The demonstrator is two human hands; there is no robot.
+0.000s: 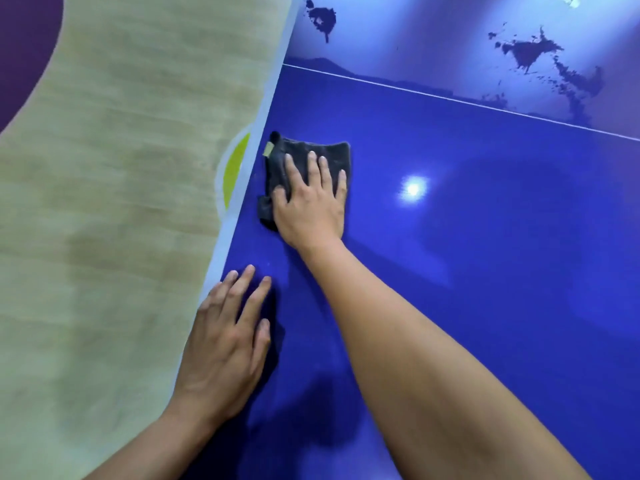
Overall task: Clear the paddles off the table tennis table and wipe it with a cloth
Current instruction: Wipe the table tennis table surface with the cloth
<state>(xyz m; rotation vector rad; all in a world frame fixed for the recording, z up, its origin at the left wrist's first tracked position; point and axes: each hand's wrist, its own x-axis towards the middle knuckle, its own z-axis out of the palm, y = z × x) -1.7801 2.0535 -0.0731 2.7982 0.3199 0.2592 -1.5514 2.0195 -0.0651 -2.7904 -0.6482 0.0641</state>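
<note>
Two hands lie flat, grips released: the right hand (311,199) presses a dark cloth (304,157) onto the blue tabletop (485,237); the left hand (225,341) rests at its edge.

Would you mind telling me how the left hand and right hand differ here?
The right hand presses flat on the dark cloth; the left hand rests on the bare blue table. The right hand reaches farther along; the left hand lies nearer, by the edge. Both have straight fingers.
</note>
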